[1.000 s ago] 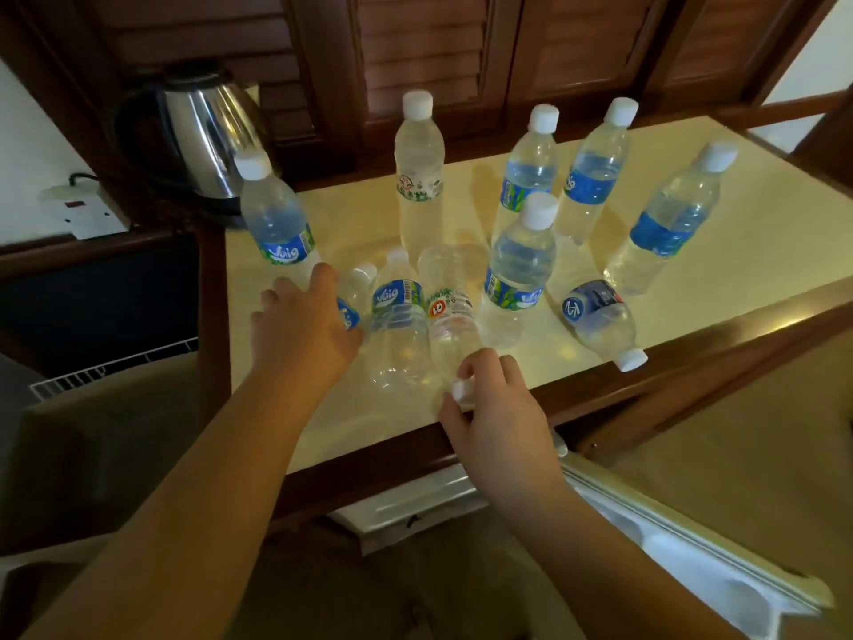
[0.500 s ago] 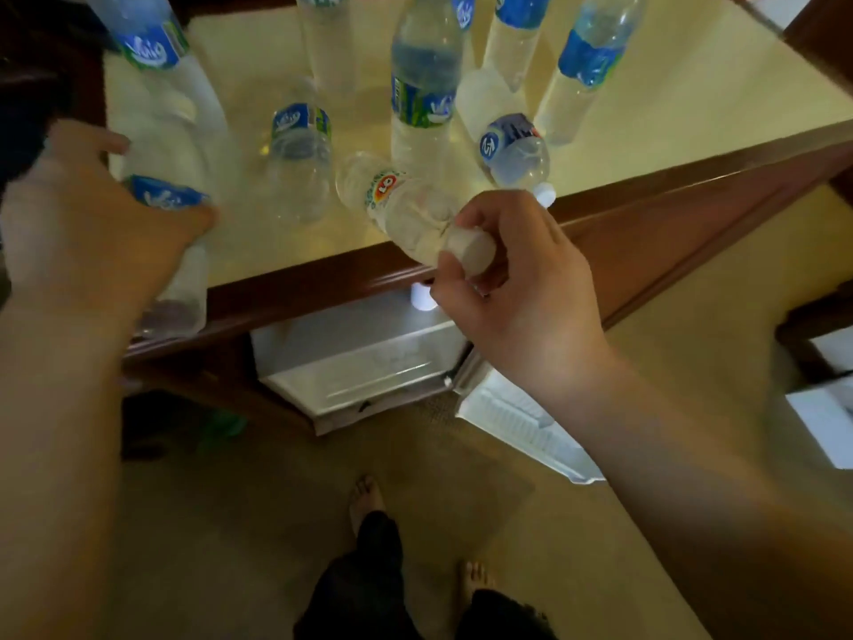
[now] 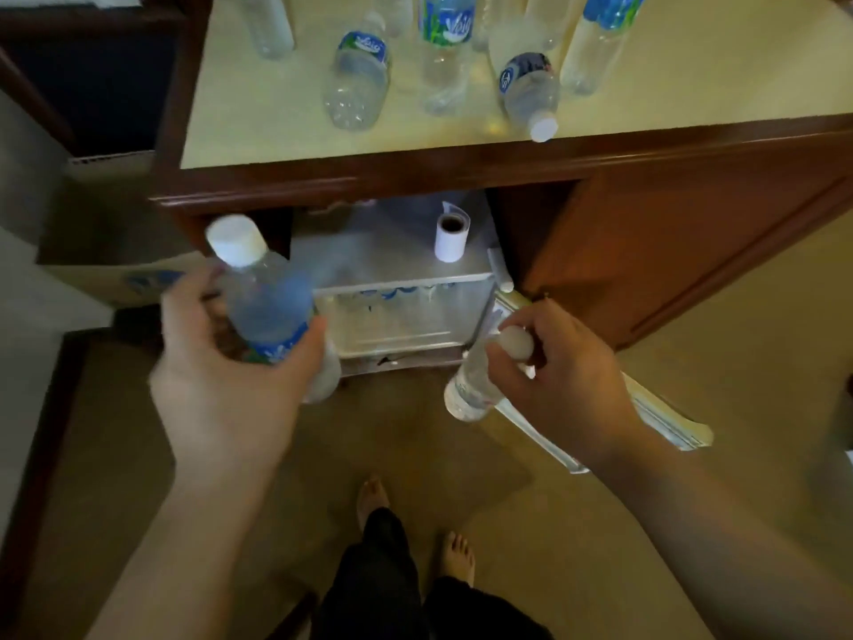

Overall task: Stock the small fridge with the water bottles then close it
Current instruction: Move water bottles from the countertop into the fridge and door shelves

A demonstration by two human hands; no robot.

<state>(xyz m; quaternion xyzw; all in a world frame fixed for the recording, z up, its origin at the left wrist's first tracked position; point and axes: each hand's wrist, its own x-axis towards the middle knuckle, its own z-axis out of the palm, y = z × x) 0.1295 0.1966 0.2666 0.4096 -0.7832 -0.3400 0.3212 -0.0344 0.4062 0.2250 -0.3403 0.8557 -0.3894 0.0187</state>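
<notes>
Beige floor (image 3: 692, 455) spreading below wooden desk (image 3: 461, 154); small fridge (image 3: 397, 288) sitting open under it, door (image 3: 664, 418) swinging out to right. Paper roll (image 3: 451, 235) standing on fridge top. Several water bottles (image 3: 445, 53) remaining on desk, some standing, two lying. Left hand (image 3: 231, 376) wrapping around blue-labelled bottle (image 3: 272, 307), cap pointing up, held in front of fridge. Right hand (image 3: 567, 376) gripping second bottle (image 3: 475, 385) near its cap, body hanging down beside door. Bare feet (image 3: 374, 496) showing at bottom.
</notes>
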